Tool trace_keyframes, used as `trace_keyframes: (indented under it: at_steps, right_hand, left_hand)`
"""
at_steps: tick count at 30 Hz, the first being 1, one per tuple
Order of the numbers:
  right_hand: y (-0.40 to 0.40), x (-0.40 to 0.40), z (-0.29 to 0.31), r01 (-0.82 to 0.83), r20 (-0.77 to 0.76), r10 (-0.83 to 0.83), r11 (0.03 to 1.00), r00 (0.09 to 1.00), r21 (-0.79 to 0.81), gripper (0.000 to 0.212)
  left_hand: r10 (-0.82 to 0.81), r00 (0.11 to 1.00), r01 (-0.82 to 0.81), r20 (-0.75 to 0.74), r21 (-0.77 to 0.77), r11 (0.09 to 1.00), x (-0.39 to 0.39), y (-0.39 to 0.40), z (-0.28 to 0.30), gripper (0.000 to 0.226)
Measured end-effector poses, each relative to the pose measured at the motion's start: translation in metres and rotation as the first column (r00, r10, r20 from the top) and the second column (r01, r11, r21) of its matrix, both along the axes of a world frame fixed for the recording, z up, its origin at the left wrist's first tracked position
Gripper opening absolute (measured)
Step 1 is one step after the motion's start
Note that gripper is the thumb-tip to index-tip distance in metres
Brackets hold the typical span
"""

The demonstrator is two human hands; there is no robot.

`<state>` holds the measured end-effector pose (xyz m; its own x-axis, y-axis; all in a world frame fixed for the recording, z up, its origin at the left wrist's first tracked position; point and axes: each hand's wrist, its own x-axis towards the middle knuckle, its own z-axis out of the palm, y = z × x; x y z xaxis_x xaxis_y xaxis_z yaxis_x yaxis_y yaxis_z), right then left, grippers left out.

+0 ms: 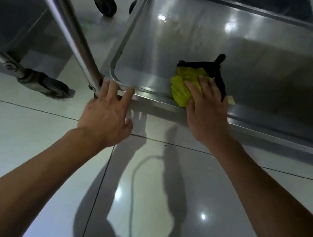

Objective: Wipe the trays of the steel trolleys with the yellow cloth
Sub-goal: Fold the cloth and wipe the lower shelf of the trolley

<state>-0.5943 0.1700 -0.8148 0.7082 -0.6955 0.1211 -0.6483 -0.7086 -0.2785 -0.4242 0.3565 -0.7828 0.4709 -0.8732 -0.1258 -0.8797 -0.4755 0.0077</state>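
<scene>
A shallow stainless-steel trolley tray [217,31] with a raised rolled rim sits low over a glossy pale tiled floor [14,136] that mirrors ceiling lights and the person's shadow. The right hand [207,106] lies flat with fingers [192,89] spread straight, pressing a crumpled yellow cloth [181,87] against the tray's near edge; the cloth bulges out to the left of and under those fingers. Just beyond the fingers a black strap-like piece [213,68] lies on the steel, touching the cloth. Faint yellowish smears [179,29] mark the tray bed further off. The left hand [106,118] rests with loosely spread fingers [128,93] on the tray's near corner rim, beside a slanting steel trolley post [64,20]. Left of it stands a grey caster wheel [47,84] of a second trolley, another wheel [107,3] beyond.
</scene>
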Motion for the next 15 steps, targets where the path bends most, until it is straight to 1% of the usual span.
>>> trace_keyframes:
  at_steps: [3,5,8,10,12,15]
  right_hand:
    - [0.003,-0.017,0.000,-0.007,0.014,0.007,1.000,1.000,0.004,0.048]
    - [0.006,-0.027,0.001,0.000,0.029,0.000,1.000,1.000,0.002,0.048]
    - [0.008,-0.036,0.004,-0.022,0.049,0.021,1.000,0.999,0.022,0.048]
    - [0.008,-0.038,0.004,-0.027,0.031,0.027,1.000,0.999,0.014,0.049]
    - [0.009,-0.037,0.003,-0.026,-0.013,0.025,0.999,1.000,-0.025,0.051]
    - [0.012,-0.030,0.000,-0.021,-0.043,0.018,0.998,0.999,-0.065,0.053]
  left_hand:
    - [0.001,0.995,-0.003,0.096,0.016,1.000,-0.014,0.009,0.001,0.077]
    - [-0.018,0.992,0.020,0.124,-0.010,1.000,-0.022,0.009,0.004,0.068]
    - [-0.098,0.993,0.103,0.070,-0.074,0.992,-0.037,0.001,0.009,0.053]
    - [-0.123,0.992,0.125,0.025,-0.098,0.987,-0.047,-0.005,0.011,0.047]
    - [-0.108,0.994,0.108,0.002,-0.104,0.989,-0.054,-0.006,0.009,0.046]
    - [-0.086,0.996,0.087,0.010,-0.106,0.991,-0.056,0.000,0.004,0.052]
